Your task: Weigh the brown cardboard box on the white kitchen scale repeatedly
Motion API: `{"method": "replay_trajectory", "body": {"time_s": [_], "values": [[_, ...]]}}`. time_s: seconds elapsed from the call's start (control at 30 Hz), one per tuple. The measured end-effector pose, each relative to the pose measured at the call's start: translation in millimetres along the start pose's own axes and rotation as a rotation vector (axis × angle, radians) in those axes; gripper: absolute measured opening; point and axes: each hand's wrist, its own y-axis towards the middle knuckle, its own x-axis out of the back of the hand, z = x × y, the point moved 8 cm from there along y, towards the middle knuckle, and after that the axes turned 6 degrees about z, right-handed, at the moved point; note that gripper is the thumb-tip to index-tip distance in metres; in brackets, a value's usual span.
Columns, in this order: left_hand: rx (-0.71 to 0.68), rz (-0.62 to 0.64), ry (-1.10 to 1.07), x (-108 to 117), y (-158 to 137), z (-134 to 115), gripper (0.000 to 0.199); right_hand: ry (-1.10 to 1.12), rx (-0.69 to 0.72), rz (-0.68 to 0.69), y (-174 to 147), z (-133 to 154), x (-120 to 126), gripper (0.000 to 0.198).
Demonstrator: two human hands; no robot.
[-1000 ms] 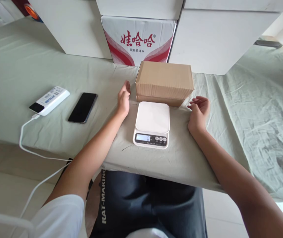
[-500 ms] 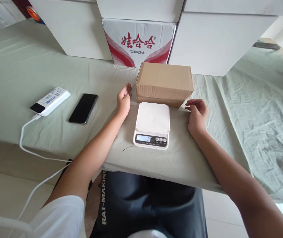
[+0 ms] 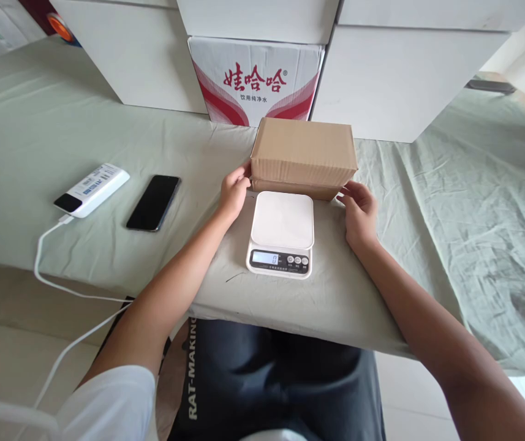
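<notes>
Both hands closed in since half second back: left hand [image 3: 233,195] now against left end of cardboard box [image 3: 303,154], right hand [image 3: 358,209] at right end, low corner. Fingers spread, flat on box ends, not curled under; grip looks light. Box sits on surface [image 3: 60,128] just behind kitchen scale [image 3: 281,233], touching or nearly. Scale display reads zero. Advice: press evenly both ends, get fingertips lower, lift level, keep clear of scale platform. Phone [image 3: 154,202], power bank [image 3: 91,190] well apart left.

Phone [image 3: 154,202], power bank [image 3: 92,189] — perhaps charging — lie left.
</notes>
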Motion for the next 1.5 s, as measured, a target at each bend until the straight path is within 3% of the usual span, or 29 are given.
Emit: {"method": "replay_trajectory", "body": {"time_s": [0.5,0.73,1.1,1.37,1.5], "values": [[-0.024,0.075,0.033,-8,4,9,0.052,0.067,0.022,0.114,3,7,-13,0.044],[-0.037,0.071,0.127,-7,6,16,0.033,0.078,0.011,0.142,3,6,-16,0.046],[-0.055,0.06,0.145,-6,8,18,0.036,0.083,0.027,0.144,4,7,-16,0.047],[-0.064,0.137,0.025,-10,4,4,0.055,0.094,0.062,0.172,2,14,-19,0.054],[-0.164,0.088,-0.012,-2,-1,-18,0.047,0.079,0.13,0.156,-4,32,-18,0.05]]}}
